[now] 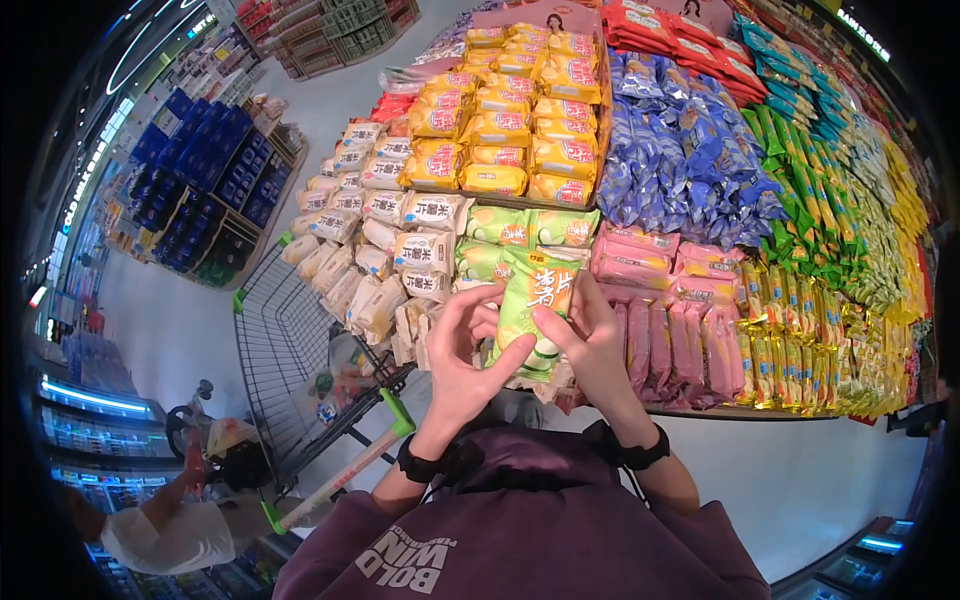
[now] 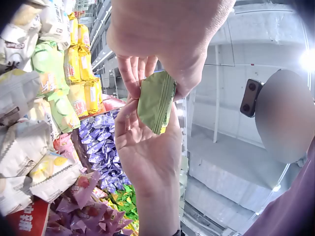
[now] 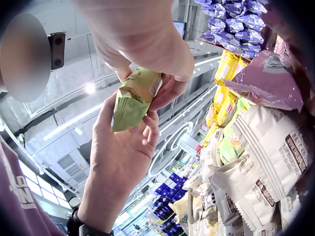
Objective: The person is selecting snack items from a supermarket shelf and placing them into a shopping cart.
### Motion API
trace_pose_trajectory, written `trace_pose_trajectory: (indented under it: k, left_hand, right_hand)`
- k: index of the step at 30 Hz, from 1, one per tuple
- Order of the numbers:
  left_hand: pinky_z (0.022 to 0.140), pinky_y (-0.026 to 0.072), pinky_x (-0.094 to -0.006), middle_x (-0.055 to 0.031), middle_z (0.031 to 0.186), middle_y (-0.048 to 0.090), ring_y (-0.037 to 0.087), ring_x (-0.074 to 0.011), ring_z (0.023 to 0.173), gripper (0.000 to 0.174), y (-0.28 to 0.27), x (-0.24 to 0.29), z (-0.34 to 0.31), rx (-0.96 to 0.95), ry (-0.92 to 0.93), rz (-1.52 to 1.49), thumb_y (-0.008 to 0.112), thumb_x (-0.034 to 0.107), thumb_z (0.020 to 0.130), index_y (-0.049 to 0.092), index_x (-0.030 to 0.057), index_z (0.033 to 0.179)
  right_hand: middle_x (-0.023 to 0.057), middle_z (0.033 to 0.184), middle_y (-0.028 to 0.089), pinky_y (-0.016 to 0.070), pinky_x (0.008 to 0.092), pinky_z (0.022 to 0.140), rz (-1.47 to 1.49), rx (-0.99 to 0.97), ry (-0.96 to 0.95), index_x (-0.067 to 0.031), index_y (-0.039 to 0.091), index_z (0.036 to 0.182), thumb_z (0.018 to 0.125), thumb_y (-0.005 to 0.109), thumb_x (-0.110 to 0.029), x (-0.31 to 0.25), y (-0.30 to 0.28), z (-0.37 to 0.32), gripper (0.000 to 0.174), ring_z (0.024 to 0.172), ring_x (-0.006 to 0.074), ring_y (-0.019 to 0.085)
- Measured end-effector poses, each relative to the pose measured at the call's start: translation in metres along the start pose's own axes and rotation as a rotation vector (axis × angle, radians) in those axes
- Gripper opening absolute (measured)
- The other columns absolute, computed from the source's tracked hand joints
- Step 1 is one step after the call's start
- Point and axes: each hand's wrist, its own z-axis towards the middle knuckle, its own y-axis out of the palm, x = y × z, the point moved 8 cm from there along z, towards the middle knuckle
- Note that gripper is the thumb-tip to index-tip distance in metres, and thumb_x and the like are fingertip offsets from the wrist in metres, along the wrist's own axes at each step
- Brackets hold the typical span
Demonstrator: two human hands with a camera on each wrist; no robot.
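A green snack bag (image 1: pixel 530 318) with an orange patch and white lettering is held up in front of the display in the head view. My left hand (image 1: pixel 466 350) grips its left side, thumb lying across the front. On the opposite side my right hand (image 1: pixel 597 345) holds it, thumb also on the front face. The crimped end of the green snack bag (image 2: pixel 157 103) points at the camera in the left wrist view. Fingers of both hands wrap behind the bag in the right wrist view. More green bags (image 1: pixel 497 227) lie just beyond it.
White bags (image 1: pixel 375 300) are stacked to the left, yellow packs (image 1: pixel 500 120) behind, blue bags (image 1: pixel 680 150) and pink packs (image 1: pixel 690 340) to the right. A shopping cart (image 1: pixel 290 340) with green corners stands at the left. Near it is another person in a white shirt (image 1: pixel 170 540).
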Motion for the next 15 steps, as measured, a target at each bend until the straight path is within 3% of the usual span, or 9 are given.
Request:
trace_pose_trajectory:
  k: [15]
  left_hand:
    - [0.075,0.051,-0.0236,-0.0055,0.092,0.063,0.063,-0.0094,0.082,0.05,0.037,-0.007,0.008,-0.111,-0.052,-0.064,0.074,-0.003,0.079,0.051,-0.0038,0.123]
  right_hand:
    - [0.0086,0.121,0.057,0.0461,0.0304,0.094,0.027,0.065,-0.043,0.0006,0.044,0.126,0.091,0.065,-0.011,-0.013,-0.032,-0.013,0.043,0.112,0.0136,0.056]
